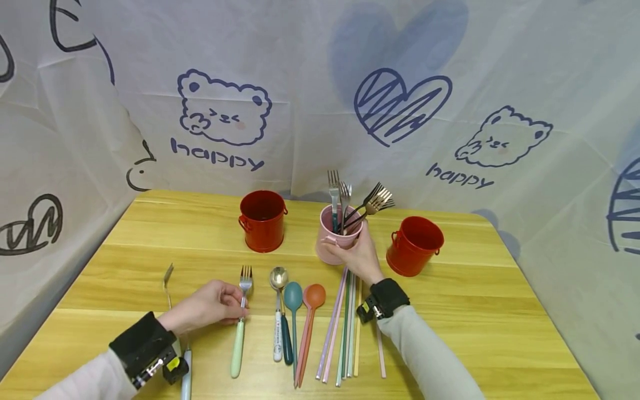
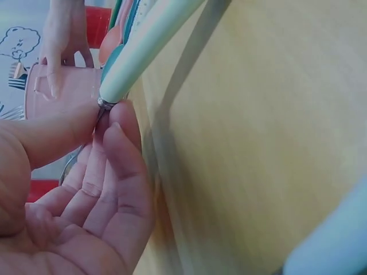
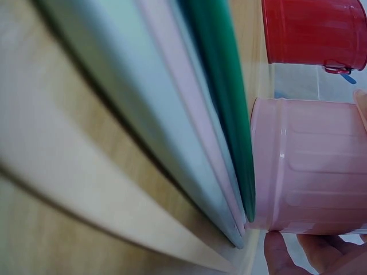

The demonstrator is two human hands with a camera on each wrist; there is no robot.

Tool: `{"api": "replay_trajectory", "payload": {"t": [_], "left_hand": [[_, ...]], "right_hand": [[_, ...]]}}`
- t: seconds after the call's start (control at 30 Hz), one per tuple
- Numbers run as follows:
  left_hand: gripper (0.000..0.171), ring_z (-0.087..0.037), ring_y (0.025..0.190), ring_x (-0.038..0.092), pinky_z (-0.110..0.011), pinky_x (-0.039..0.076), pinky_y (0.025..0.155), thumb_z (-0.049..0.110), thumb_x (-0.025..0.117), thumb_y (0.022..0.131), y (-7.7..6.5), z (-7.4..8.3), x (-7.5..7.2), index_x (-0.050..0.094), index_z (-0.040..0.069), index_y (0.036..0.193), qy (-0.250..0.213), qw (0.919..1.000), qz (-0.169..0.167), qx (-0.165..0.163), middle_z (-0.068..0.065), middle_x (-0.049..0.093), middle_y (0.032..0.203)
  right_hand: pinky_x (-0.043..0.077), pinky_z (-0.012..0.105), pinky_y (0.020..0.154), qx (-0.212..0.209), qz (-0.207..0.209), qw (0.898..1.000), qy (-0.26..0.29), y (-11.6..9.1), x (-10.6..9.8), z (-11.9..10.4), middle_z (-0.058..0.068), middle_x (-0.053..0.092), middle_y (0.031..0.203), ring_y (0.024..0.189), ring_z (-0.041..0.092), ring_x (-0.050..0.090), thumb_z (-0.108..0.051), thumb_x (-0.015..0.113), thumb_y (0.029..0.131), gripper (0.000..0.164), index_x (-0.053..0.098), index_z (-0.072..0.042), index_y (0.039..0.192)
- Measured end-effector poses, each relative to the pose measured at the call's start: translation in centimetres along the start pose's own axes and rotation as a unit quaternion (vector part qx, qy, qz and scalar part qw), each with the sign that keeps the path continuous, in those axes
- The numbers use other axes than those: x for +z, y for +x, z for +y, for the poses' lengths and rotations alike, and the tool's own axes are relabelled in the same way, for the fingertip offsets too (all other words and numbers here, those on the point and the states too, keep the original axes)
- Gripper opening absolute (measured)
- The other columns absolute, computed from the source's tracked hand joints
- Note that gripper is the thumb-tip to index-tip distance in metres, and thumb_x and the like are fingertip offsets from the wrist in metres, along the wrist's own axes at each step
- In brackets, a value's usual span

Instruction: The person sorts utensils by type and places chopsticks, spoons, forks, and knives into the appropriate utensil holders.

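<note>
On the wooden tabletop [image 1: 475, 322] we see three buckets: a pink bucket [image 3: 312, 166] stands between the left red bucket [image 1: 264, 225] and the right red bucket [image 1: 407, 253]. Our right hand [image 1: 361, 255] grips the pink bucket, its fingers curled about the wall. Our left hand [image 1: 215, 303] pinches the green-handled fork [image 1: 238, 339] at its neck between thumb and fingers, left of the spoons [image 1: 293, 296], tines pointing away from us; we cannot tell whether it touches the tabletop. Long sticks [image 1: 346, 328] lie right of the spoons. Several forks [image 1: 334, 186] stand tines-up inside the pink bucket.
</note>
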State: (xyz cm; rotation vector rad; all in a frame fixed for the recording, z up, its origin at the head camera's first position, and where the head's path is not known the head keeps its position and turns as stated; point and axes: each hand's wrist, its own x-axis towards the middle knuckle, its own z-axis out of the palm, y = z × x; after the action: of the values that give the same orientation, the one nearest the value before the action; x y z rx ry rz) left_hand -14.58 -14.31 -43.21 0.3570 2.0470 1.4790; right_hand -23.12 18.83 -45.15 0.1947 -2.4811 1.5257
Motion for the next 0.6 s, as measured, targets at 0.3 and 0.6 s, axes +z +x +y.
{"api": "replay_trajectory", "payload": {"t": [0.3, 0.6], "left_hand": [[0.024, -0.019, 0.080, 0.063, -0.033, 0.055, 0.074, 0.014, 0.062, 0.091, 0.4, 0.8, -0.6, 0.064, -0.008, 0.101, 0.027, 0.9991, 0.002, 0.033, -0.019, 0.067, 0.094], [0.018, -0.027, 0.081, 0.062, -0.043, 0.054, 0.075, 0.016, 0.060, 0.093, 1.9, 3.8, -1.3, 0.067, 0.000, 0.097, 0.114, 0.9837, 0.064, 0.123, -0.008, 0.066, 0.086]], "right_hand": [[0.036, 0.046, 0.104, -0.011, -0.003, 1.000, 0.010, -0.2, -0.1, -0.6, 0.008, 0.049, 0.133, 0.123, 0.022, 0.046, -0.025, 0.083, 0.070, 0.091, 0.029, -0.009, 0.141], [0.034, 0.052, 0.104, -0.010, -0.018, 1.000, 0.022, -1.3, -1.0, -4.0, 0.023, 0.045, 0.135, 0.125, 0.036, 0.043, -0.011, 0.080, 0.074, 0.085, 0.027, 0.003, 0.140]]}}
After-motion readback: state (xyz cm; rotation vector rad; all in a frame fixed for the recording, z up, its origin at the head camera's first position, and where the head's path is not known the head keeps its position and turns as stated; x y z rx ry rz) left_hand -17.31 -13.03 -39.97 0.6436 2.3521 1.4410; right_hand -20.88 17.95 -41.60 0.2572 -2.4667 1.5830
